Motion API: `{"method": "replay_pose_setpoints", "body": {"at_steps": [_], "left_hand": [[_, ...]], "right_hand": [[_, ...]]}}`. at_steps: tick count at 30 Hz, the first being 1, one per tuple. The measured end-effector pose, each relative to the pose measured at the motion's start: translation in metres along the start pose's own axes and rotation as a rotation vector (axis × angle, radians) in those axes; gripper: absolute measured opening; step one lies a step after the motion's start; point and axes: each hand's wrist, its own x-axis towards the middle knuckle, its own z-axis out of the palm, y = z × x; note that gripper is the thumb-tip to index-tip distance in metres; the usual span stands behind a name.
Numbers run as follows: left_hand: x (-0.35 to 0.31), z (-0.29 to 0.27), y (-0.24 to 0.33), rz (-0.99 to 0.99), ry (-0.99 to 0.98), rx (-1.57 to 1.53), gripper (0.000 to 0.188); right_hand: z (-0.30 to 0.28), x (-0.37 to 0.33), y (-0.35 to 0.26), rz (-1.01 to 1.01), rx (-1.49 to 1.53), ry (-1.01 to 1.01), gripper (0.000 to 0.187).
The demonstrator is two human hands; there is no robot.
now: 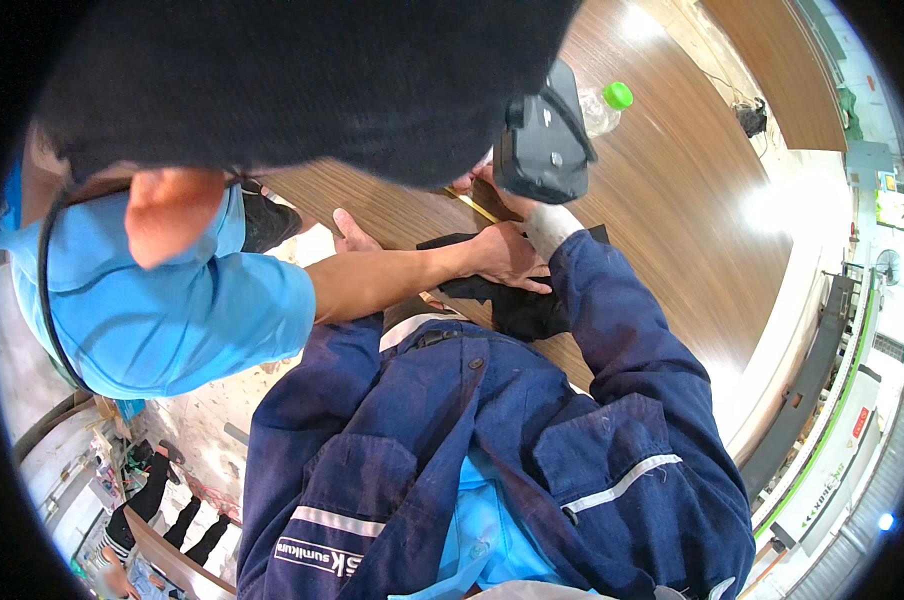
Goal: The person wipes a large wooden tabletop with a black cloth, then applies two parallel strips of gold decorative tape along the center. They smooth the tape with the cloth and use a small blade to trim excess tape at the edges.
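Observation:
My right hand (510, 200) curls over the brown wood-grain panel, its fingers partly covered by a dark boxy device (544, 158). A thin yellow strip (479, 208) lies beside these fingers; what they grip cannot be made out. My left hand (352, 233) appears past the other person's forearm, thumb raised and palm against the panel, apparently holding nothing; my left wrist is hidden. Between my arms, a co-worker's hand (507, 255) rests spread over a black, cloth-like piece (527, 308) close to my waist.
A co-worker in a light blue shirt (172, 320) leans in from the left, their dark headwear (292, 80) blocking the upper view. A clear bottle with a green cap (618, 95) stands on the panel (682, 200). Long white equipment (827, 460) is at the right.

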Motion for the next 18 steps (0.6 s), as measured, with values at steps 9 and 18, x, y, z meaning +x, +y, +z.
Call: {"method": "replay_pose_setpoints", "body": {"at_steps": [9,18], "left_hand": [[0.001,-0.001,-0.007,-0.138,0.165,0.056,0.057],[-0.114,-0.059,-0.038,-0.284,0.214,0.413,0.04]], "right_hand": [[-0.017,0.008,-0.032,0.157,-0.044,-0.071,0.03],[-0.012,0.033,-0.049,0.112,-0.049,-0.111,0.033]]}}
